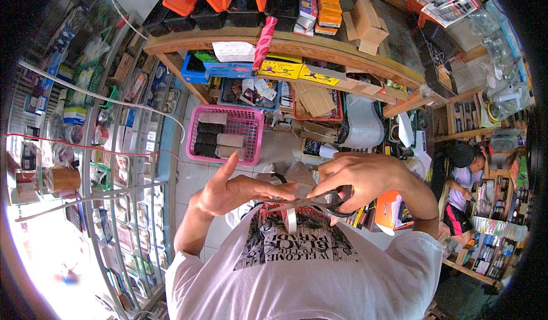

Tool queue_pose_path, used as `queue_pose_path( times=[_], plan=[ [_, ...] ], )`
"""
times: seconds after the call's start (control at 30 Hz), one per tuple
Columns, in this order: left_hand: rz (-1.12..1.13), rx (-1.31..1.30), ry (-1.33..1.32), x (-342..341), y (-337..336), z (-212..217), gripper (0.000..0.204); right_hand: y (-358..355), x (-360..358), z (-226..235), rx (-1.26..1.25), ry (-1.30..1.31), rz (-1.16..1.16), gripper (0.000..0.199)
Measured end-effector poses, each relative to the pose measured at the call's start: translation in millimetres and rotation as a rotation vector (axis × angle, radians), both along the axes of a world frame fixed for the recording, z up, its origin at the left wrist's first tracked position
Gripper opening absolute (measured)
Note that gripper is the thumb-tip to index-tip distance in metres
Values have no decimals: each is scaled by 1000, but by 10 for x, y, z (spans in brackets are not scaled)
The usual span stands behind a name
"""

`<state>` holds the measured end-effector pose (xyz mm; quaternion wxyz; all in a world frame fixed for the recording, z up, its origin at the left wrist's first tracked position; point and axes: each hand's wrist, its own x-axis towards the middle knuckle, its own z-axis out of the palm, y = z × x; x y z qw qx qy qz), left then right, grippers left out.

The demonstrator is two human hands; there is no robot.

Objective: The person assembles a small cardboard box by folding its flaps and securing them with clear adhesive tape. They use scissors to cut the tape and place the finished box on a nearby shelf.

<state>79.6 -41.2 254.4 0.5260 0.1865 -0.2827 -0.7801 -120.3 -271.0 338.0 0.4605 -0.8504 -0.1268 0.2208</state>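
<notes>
In front of my chest, my right hand (pixel 365 177) is closed round a pair of scissors (pixel 341 197) by its dark handles. The narrow blades point left, toward my other hand. My left hand (pixel 242 187) is held with its thumb up and its fingers stretched out to the right, their tips by the blades. Just below the fingers, against my shirt, shows a pale ring like a tape roll (pixel 290 221), with something red beside it. A thin black curved piece (pixel 279 177) sticks up behind my left fingers; I cannot make out what it belongs to.
A pink basket (pixel 194 143) with black and grey bundles stands on the tiled floor ahead. Beyond it is a wooden shelf (pixel 319 53) with boxes and orange-lidded bins. Metal-framed racks (pixel 94 229) of goods line the left. On the far right, a person (pixel 461 191) sits by more shelves.
</notes>
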Motion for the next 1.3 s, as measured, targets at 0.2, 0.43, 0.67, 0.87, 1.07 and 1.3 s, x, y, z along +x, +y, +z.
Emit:
queue_pose_path(
  times=[0.2,0.43,0.67,0.87,1.07,1.3],
  plan=[
    [18,68,-105,-14,-13,-8,109,-30,-3,25,-10,15,-29,54],
    [162,-31,-168,-232,-67,-213,117,-117,-85,-29,-109,-102,-36,56],
    [429,-171,-751,-467,-110,-365,134,-426,-413,371,-66,-225,-387,60],
    [542,-241,-699,-551,-265,-215,143,-1626,-974,-102,-319,-204,-1333,37],
    [850,-630,-839,-434,-625,147,146,-2750,-1166,-738,-836,-217,-1422,36],
    [972,-887,-1037,-349,-1039,650,149,-2971,-695,-649,-1203,-327,-1559,39]
  ],
)
